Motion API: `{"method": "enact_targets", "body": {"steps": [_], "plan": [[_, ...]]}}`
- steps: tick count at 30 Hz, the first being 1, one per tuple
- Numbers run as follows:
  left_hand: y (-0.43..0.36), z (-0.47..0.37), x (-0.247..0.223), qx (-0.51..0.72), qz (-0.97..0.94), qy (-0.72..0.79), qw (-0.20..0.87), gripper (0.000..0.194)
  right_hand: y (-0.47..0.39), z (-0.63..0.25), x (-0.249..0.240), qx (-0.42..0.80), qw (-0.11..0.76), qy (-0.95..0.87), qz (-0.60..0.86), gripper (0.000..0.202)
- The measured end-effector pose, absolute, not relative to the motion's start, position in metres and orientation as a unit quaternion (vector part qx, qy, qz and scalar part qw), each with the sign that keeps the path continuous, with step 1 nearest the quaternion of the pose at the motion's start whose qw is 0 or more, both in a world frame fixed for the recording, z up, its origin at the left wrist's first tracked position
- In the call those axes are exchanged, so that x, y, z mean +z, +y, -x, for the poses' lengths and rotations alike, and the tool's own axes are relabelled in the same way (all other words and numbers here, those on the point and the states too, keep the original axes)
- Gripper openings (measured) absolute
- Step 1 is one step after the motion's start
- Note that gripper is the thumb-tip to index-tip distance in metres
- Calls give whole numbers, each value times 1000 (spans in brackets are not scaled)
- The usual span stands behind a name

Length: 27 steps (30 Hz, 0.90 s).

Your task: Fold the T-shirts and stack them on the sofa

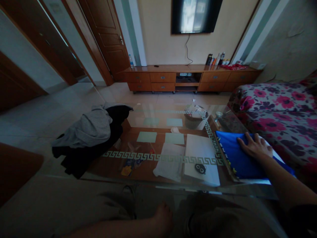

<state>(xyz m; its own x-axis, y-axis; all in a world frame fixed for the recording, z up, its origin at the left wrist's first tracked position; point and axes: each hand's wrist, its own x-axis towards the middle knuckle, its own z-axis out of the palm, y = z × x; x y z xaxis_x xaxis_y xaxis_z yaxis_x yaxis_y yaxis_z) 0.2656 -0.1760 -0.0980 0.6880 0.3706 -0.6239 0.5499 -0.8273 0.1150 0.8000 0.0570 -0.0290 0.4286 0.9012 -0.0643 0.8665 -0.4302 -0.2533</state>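
My right hand (256, 147) lies flat with spread fingers on a blue cloth-like cover (230, 148), which rests over white sheets at the right end of the glass table (146, 180). My left hand (162, 216) is low in the view, in front of the table's near edge, over my lap. It looks rounded, but its fingers are too dark to make out. White papers (170, 162) lie around the table's middle, and a small black object with two round marks (200, 168) sits on the right-hand sheet (200, 148).
Grey and black clothing (91, 129) is heaped at the table's left end. A basket with a plastic liner (193, 120) shows near its far side. A flowered sofa (284, 102) stands at the right. Beyond are a long wooden cabinet (163, 77) with bottles and a wall television (195, 16).
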Motion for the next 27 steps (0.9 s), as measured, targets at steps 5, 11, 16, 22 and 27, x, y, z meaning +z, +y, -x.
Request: {"method": "enact_targets", "body": {"steps": [5,11,16,22,27], "plan": [[-169,-266,-73,-256,-943,160,142,14,54,-791,-24,20,45,-504,863,84],[-123,-269,-1,68,-984,116,115,22,43,-728,17,-49,100,-548,829,74],[-44,-216,53,262,-908,325,-43,26,29,-632,59,-1,128,-631,765,54],[13,-121,74,270,-711,635,-135,36,-30,-504,70,260,138,-790,537,37],[15,-42,65,239,-611,727,-202,74,-84,-457,55,323,60,-813,481,33]]}}
